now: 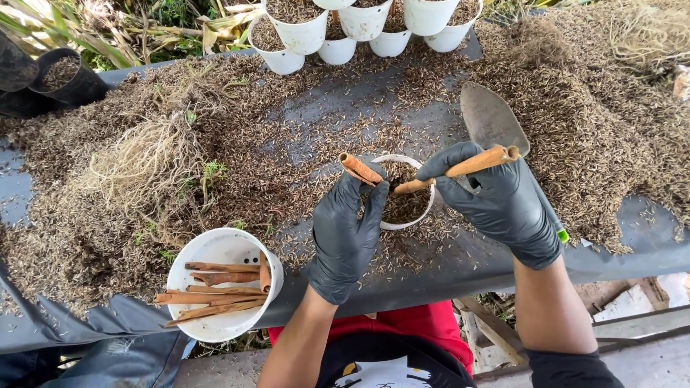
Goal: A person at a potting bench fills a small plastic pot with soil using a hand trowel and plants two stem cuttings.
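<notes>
head: hands (424, 208) push sticks (471, 165) into pot (430, 208).

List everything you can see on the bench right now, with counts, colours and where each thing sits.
small pot: 1, white, centre of the bench, filled with brown husk mix
sticks in hand: 2, orange-brown; short stick over the pot's left rim, long stick slanting into the pot
trowel: 1, grey metal blade, lying behind the right hand
bucket: 1, white, front left, holding several brown sticks
filled pots: about seven, white, top edge
black pots: at least two, black, far left
loose husk mix: brown, spread over the dark sheet
root clump: 1, pale, left
left hand: black glove, grip on the short stick
right hand: black glove, grip on the long stick
</notes>
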